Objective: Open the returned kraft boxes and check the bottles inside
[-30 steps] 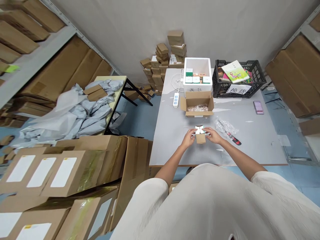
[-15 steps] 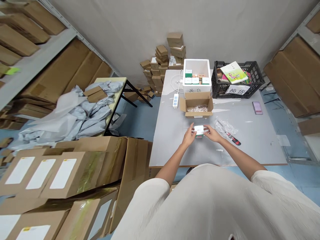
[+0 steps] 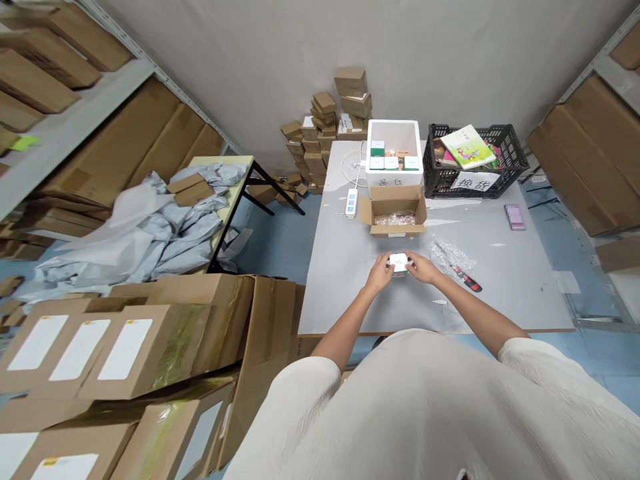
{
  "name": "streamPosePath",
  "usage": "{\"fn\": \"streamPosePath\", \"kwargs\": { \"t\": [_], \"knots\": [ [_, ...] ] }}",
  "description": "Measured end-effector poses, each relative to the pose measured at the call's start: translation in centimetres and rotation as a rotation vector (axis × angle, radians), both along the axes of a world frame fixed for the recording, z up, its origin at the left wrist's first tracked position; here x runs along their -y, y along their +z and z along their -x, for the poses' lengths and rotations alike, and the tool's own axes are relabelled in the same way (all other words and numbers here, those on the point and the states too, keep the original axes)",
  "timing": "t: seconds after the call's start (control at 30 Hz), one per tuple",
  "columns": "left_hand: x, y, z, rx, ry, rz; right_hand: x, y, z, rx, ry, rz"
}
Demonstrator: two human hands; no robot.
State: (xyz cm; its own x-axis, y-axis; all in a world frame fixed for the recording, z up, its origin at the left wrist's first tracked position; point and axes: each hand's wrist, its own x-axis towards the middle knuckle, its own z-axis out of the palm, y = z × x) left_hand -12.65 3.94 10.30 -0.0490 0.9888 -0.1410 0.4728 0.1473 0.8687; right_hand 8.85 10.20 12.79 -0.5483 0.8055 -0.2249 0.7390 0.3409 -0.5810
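A small white and green box (image 3: 399, 262) is held between my two hands above the grey table (image 3: 340, 287). My left hand (image 3: 381, 273) grips its left side, and my right hand (image 3: 421, 268) grips its right side. Just beyond them is an open cardboard box (image 3: 397, 228) with clear bubble wrap (image 3: 400, 218) inside. To the right of my hands lie a crumpled clear plastic wrap (image 3: 445, 253) and a red and black cutter (image 3: 469, 279).
At the back stand a white foam box (image 3: 395, 179) holding small boxes and a black crate (image 3: 510, 175) with books. A power strip (image 3: 351, 203) lies at the left, a purple stack (image 3: 515, 217) at the right. Large cartons (image 3: 190, 340) rise left of the table.
Both hands have closed in more tightly on the sides of the small box, with fingers now over its upper edges. The other things have stayed in place.
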Motion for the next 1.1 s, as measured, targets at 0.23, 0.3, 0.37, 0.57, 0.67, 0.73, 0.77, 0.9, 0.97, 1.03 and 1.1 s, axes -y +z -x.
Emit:
{"fn": "streamPosePath", "kwargs": {
  "t": [0.23, 0.3, 0.37, 0.57, 0.67, 0.73, 0.77, 0.9, 0.97, 1.03, 1.1],
  "knots": [
    [0.0, -0.4, -0.1, 0.034, 0.011, 0.006, 0.1, -0.1, -0.2, 0.008, 0.021, -0.026],
    [0.0, -0.6, -0.1, 0.040, 0.020, 0.021, 0.0, -0.3, -0.2, 0.032, 0.034, -0.028],
    [-0.1, -0.6, -0.1, 0.027, 0.020, 0.046, -0.2, -0.4, -0.3, 0.080, 0.052, -0.020],
    [-0.4, -0.7, -0.1, -0.023, 0.012, 0.093, -0.2, 0.2, 0.0, 0.155, 0.076, -0.089],
    [-0.5, -0.6, -0.1, -0.007, 0.034, 0.093, 0.2, 0.5, 0.5, 0.096, 0.142, -0.169],
    [-0.4, -0.5, -0.1, 0.010, 0.047, 0.085, 0.4, 0.6, 0.8, 0.092, 0.179, -0.170],
    [-0.3, -0.4, -0.1, 0.019, 0.045, 0.082, 0.4, 0.7, 1.0, 0.100, 0.188, -0.167],
    [-0.2, -0.2, 0.1, 0.121, 0.030, 0.095, 0.3, 1.8, 1.1, 0.126, 0.185, -0.174],
    [-0.3, -0.2, 0.5, 0.204, 0.081, 0.117, -0.1, 2.9, 0.7, 0.118, 0.156, -0.195],
    [-0.7, -0.2, 1.0, 0.231, 0.145, 0.136, -0.7, 4.7, -0.1, 0.091, 0.118, -0.227],
    [-1.2, 0.0, 1.7, 0.192, 0.172, 0.145, -1.7, 7.1, -1.1, 0.049, 0.081, -0.260]
  ]
}}
